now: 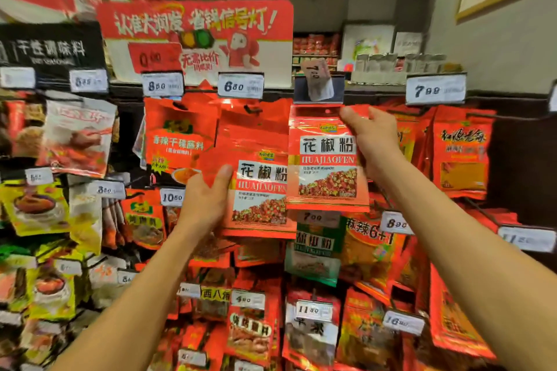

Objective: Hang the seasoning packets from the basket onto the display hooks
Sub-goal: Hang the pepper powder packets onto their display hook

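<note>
i see right hand [372, 141] pinching top corner of huajiao packet [327, 166] under hook, left hand [205, 202] gripping spare packets [259, 190]. i judge them light, floppy, slick; hold near hang hole.

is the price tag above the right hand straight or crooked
Crooked: the price tag sits tilted in its blue holder, unlike neighbouring tags.

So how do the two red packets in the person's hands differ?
The left hand grips the left packet by its side edge, low and tilted. The right hand pinches the right packet near its top corner, higher, about upright, overlapping the left packet. Both show the same red HUAJIAOFEN design.
</note>
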Tool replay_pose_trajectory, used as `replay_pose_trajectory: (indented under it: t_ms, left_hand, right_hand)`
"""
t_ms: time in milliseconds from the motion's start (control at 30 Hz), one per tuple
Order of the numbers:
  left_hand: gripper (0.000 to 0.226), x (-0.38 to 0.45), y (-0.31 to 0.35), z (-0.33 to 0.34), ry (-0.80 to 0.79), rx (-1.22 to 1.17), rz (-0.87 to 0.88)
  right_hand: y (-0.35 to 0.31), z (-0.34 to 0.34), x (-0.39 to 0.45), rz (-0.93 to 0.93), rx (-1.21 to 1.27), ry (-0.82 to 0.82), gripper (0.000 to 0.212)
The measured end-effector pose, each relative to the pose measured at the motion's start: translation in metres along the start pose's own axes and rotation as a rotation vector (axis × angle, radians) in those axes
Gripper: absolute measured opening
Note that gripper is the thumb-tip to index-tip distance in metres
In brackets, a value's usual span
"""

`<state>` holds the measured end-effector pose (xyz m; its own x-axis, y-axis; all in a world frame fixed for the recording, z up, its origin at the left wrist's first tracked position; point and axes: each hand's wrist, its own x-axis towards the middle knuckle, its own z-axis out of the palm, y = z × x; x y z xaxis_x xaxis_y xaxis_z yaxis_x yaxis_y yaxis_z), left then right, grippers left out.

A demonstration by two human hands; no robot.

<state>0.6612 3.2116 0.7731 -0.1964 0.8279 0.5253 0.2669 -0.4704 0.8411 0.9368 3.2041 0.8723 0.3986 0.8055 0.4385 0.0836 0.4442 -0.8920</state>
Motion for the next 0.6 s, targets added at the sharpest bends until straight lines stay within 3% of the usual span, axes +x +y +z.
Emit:
replay_pose_trajectory:
  t_ms: [33, 133, 367, 600]
  left_hand:
    - [0.028, 0.003, -0.003, -0.001, 0.025, -0.001, 0.006]
    - [0.020, 0.012, -0.015, -0.009, 0.041, -0.021, 0.013]
    - [0.032, 0.024, -0.030, -0.030, 0.047, -0.052, -0.002]
    - [0.031, 0.026, -0.025, -0.023, -0.018, -0.106, 0.105]
  right_hand:
    - [0.000, 0.005, 0.002, -0.009, -0.031, 0.004, 0.012]
    - [0.002, 0.018, 0.010, -0.085, -0.136, 0.052, 0.021]
    - [0.008, 0.025, 0.018, -0.156, -0.242, 0.148, 0.027]
    - [0.014, 0.025, 0.025, -0.241, -0.357, 0.217, 0.036]
